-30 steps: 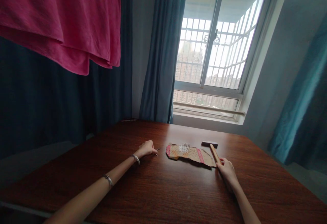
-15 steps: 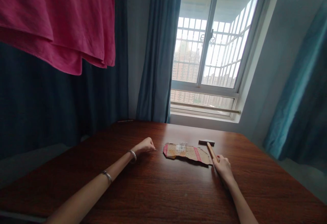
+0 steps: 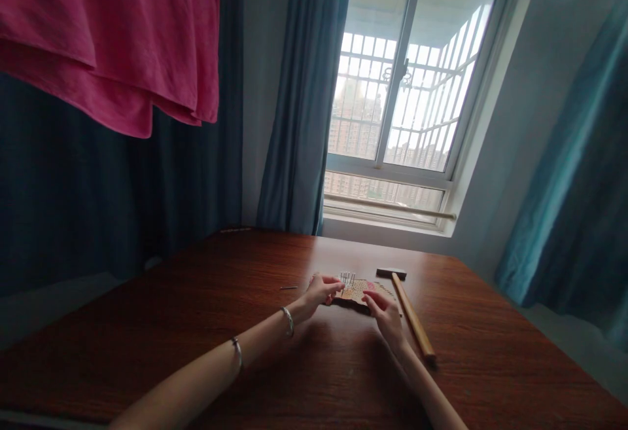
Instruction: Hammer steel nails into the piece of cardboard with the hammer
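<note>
A torn piece of printed cardboard (image 3: 360,290) lies on the table, with several thin nails (image 3: 348,279) standing upright in it. My left hand (image 3: 321,289) is over the cardboard's left end, its fingertips beside the nails; thumb and fingers look apart, though touching cannot be made out. Near the front edge of the cardboard, my right hand (image 3: 385,313) reaches in with thumb and index finger slightly apart, holding nothing visible. A hammer (image 3: 412,315) with a wooden handle and dark head rests to the right of that hand. One loose nail (image 3: 288,287) lies left of my left hand.
The brown wooden table (image 3: 294,377) reaches back to a wall with a window (image 3: 392,103). Blue curtains (image 3: 299,122) hang on both sides. A pink cloth (image 3: 161,50) hangs at upper left.
My right hand has let go of the hammer and moved left to the cardboard. My left hand has moved right, away from the loose nail, which stays on the table.
</note>
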Action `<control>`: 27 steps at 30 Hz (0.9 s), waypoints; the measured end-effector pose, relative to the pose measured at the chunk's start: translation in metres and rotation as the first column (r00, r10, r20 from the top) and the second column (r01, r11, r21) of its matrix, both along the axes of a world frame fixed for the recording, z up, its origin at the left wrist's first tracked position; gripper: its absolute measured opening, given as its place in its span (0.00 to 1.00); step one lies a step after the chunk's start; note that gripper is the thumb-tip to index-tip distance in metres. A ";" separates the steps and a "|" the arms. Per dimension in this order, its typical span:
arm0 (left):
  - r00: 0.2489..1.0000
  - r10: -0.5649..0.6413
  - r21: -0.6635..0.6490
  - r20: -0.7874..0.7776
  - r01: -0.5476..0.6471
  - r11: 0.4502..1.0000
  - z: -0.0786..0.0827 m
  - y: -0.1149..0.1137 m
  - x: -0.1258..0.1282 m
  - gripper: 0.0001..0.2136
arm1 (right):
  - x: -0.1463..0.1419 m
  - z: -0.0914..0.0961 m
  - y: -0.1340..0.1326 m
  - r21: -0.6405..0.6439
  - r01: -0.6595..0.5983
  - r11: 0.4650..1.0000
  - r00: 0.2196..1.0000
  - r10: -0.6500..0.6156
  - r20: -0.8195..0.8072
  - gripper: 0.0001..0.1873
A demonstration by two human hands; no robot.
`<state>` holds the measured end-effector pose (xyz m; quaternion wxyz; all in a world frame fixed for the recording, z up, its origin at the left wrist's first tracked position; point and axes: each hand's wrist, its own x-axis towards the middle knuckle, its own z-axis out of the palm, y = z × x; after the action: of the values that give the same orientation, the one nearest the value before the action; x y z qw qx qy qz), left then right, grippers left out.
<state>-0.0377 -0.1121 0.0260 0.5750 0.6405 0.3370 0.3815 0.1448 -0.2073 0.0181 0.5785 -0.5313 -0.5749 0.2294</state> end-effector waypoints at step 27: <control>0.953 0.289 0.517 -0.089 -0.203 0.832 0.019 0.024 0.026 0.14 | 0.023 0.006 0.042 -0.018 0.094 0.995 0.995 -0.094 -0.033 0.21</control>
<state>-0.0119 -0.0881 0.0446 0.3049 0.7480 0.3519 0.4730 0.1680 -0.1651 0.0242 0.5940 -0.5585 -0.5374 0.2156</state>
